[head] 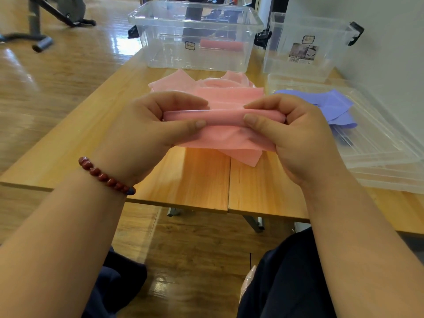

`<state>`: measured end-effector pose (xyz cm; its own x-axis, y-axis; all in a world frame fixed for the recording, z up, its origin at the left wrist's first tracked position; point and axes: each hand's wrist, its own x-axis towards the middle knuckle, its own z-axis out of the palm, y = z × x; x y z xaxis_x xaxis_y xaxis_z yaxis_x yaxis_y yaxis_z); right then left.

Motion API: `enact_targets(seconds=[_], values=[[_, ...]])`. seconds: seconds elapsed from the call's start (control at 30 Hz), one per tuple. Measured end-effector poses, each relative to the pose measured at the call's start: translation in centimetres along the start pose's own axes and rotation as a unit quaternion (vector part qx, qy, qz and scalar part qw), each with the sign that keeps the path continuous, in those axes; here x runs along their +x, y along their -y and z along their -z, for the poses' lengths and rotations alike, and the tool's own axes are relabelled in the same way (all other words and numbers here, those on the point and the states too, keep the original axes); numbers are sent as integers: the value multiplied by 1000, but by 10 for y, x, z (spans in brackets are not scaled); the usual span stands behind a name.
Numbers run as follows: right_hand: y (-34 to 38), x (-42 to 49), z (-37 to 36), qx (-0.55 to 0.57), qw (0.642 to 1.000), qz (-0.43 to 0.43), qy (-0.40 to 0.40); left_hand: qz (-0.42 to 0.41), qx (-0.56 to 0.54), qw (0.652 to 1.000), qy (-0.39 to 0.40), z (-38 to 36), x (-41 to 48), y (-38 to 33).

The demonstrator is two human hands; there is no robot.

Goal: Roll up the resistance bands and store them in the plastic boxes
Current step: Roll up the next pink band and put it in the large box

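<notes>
Above the near half of the wooden table [195, 180], both hands hold a pink resistance band [222, 117] just off the surface. The left hand [146, 125] and the right hand [293, 134] each pinch one end of the band's rolled part between thumb and curled fingers. The unrolled remainder hangs below the roll and trails back into a loose pink heap toward the table's middle.

Along the far edge stand two clear plastic boxes. The large box [160, 42] sits at the centre with a rolled pink band [221, 45] lying inside it. The smaller box [282, 60] is at the far right corner, against a pale wall [390, 53]. Clear lids [378, 157] are stacked along the right edge, and a crumpled purple band [330, 104] lies on them, just beside the right hand.

A red bead bracelet [105, 176] circles the left wrist. The near left part of the table is bare wood. Glossy plank floor [57, 72] spreads to the left, with the grey frame of an exercise machine [46, 10] well apart at the far left. Dark trousers [286, 283] show below the near edge.
</notes>
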<state>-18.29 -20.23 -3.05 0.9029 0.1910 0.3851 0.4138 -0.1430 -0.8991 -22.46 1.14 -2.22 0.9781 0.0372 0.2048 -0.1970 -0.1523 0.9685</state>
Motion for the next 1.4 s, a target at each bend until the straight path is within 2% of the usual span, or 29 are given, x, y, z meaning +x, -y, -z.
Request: enact_targets(seconds=[0.33,0.5,0.67,0.9,1.4], values=[[-5,0,0,4,1000,8,2,26,30,999,-14,-3,-1,-1],[-6,2,0,26,998,-24,44,18,16,999,-26,-1,1,3],[-4,0,-2,-8,999,-27,23,6,24,999,-32,-1,3,5],[-6,0,-2,-17,1000,-8,-14,41,-6,999,-14,-2,4,5],[-8,0,-1,-16,998,-61,-2,44,-25,999,-19,-4,8,5]])
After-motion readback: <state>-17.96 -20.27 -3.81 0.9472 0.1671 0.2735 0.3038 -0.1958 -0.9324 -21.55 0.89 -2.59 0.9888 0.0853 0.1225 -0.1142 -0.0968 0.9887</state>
